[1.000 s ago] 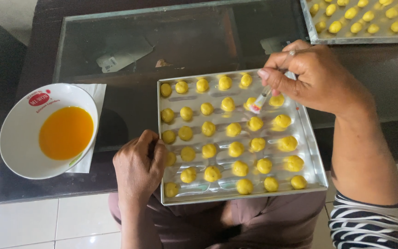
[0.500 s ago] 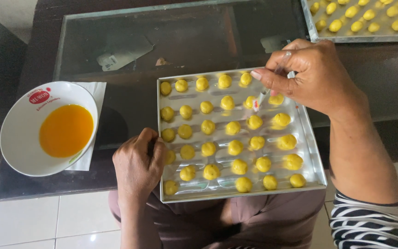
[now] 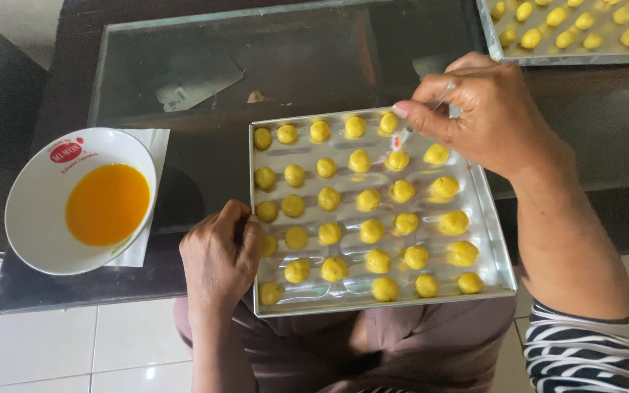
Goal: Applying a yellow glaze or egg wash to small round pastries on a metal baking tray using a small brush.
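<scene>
A square metal baking tray (image 3: 495, 247) rests on my lap and the table edge, filled with rows of several small yellow dough balls (image 3: 371, 230). My left hand (image 3: 220, 258) grips the tray's left rim. My right hand (image 3: 485, 116) hovers over the tray's far right part and pinches a small brush (image 3: 404, 135), its tip touching a dough ball in the second row. The brush handle is mostly hidden by my fingers.
A white bowl (image 3: 38, 196) with orange-yellow egg wash (image 3: 107, 204) sits on a white napkin at the left of the dark glass-topped table (image 3: 293, 65). A second tray of yellow dough balls (image 3: 569, 29) lies at the far right.
My right hand has shifted slightly toward the far edge, moving the brush tip from a ball in the third row to one nearer the back. My left hand stays on the rim.
</scene>
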